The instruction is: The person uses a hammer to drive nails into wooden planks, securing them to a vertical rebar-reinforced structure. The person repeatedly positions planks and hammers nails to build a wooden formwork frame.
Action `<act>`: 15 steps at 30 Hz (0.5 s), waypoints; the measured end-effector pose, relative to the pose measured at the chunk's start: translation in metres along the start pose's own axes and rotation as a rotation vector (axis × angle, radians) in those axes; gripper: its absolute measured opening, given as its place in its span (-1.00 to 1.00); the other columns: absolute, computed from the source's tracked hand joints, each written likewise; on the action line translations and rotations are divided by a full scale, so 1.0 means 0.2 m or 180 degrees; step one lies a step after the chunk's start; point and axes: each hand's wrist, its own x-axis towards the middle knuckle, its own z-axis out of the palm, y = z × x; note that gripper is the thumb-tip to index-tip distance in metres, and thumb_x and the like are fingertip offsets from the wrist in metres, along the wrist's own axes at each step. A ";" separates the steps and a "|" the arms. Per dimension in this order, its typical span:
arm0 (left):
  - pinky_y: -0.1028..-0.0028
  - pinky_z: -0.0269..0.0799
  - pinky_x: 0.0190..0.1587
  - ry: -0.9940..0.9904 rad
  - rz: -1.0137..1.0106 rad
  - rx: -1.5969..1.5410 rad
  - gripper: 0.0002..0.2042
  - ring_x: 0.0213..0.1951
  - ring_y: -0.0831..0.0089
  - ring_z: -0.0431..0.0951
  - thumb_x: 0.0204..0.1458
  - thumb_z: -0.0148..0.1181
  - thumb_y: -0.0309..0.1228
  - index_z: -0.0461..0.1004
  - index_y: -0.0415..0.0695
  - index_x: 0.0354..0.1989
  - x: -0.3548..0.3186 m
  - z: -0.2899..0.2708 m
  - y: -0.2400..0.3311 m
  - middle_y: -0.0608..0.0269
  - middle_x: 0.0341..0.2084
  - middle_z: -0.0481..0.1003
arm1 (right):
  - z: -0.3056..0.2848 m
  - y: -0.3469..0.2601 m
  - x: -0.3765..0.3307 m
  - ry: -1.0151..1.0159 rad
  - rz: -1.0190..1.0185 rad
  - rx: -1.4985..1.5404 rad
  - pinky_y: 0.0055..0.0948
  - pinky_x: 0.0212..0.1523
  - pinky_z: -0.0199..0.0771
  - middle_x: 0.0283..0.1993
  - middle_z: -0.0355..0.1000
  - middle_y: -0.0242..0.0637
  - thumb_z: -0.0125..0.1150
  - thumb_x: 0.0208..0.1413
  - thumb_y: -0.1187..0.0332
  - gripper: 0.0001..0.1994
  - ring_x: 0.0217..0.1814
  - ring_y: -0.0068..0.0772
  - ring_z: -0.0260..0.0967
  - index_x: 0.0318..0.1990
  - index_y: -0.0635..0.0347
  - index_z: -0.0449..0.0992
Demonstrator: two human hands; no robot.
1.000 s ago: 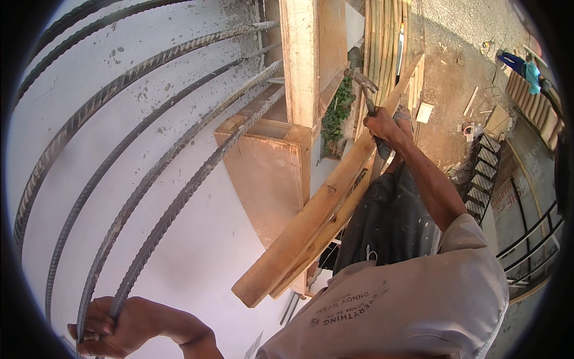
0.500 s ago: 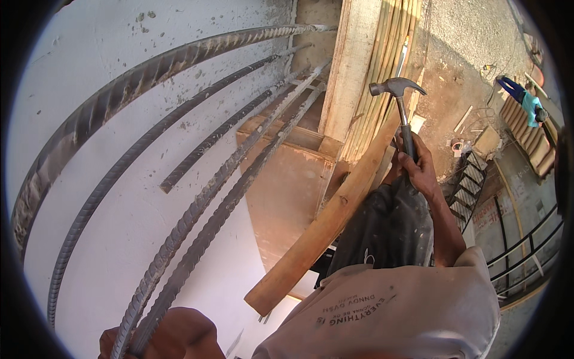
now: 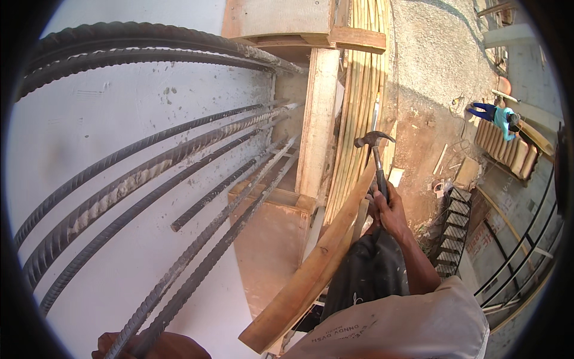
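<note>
My right hand point(image 3: 393, 214) is closed round the dark grip of a claw hammer point(image 3: 374, 141), whose metal head points up and away from me. A long, rough wooden plank point(image 3: 299, 287) slants beside it, close to my dark-trousered legs. At the lower left edge my left hand point(image 3: 173, 347) is wrapped round a ribbed steel rebar point(image 3: 197, 257); its fingers are partly hidden behind the bars, and a second rebar point(image 3: 173, 281) runs just alongside. Several more rebars point(image 3: 149, 140) curve out from a column at the upper middle.
A pale wall point(image 3: 197, 96) lies behind the bars. Wooden formwork point(image 3: 317, 119) and a bundle of bamboo poles point(image 3: 359, 78) stand at the upper middle. Far below on the right are a person point(image 3: 499, 116) in a turquoise top, a black metal stair point(image 3: 452, 233) and black railings point(image 3: 520, 239).
My view has shifted, so most things sit lower and further left, with more rebars and formwork showing at the top. Both hands keep their hold.
</note>
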 end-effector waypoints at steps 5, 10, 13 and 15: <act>0.60 0.25 -0.48 -0.0006 0.1263 0.2016 -0.74 -0.61 0.62 0.20 0.23 0.04 -0.41 0.39 -0.36 -0.04 0.03 -0.01 -0.05 0.38 -0.59 0.22 | -0.04 0.01 -0.05 0.0183 0.0144 0.0018 -0.55 -0.71 0.18 -0.55 0.25 -0.43 0.01 0.27 0.32 -0.60 -0.69 -0.63 0.15 0.19 0.29 0.21; 0.67 0.34 -0.43 -0.0787 0.0386 -0.0909 -0.66 -0.57 0.62 0.24 0.27 -0.07 -0.45 0.28 -0.44 0.13 0.04 0.02 -0.03 0.13 -0.47 0.34 | -0.24 0.13 -0.28 0.0090 0.0757 -0.0141 -0.50 -0.61 0.27 -0.38 0.41 -0.28 -0.01 0.17 0.45 -0.53 -0.57 -0.56 0.30 0.26 0.31 0.22; 0.76 0.11 -0.63 -0.0504 0.0670 -0.0327 -0.71 -0.64 0.72 0.19 0.28 0.01 -0.34 0.36 -0.38 -0.04 0.03 0.10 -0.01 -0.01 -0.28 0.50 | -0.33 0.24 -0.45 0.0399 0.0479 -0.0467 -0.45 -0.77 0.23 -0.62 0.27 -0.31 0.00 0.14 0.43 -0.77 -0.77 -0.48 0.21 -0.09 0.35 0.27; 0.79 0.02 -0.72 -0.0126 0.0067 -0.0785 -0.76 -0.73 0.75 0.17 0.21 0.15 -0.34 0.41 -0.33 -0.24 0.02 0.15 0.03 -0.05 -0.31 0.57 | -0.38 0.29 -0.55 0.0449 0.0406 -0.0629 -0.43 -0.76 0.24 -0.61 0.27 -0.30 -0.01 0.11 0.46 -0.77 -0.77 -0.47 0.21 -0.09 0.34 0.27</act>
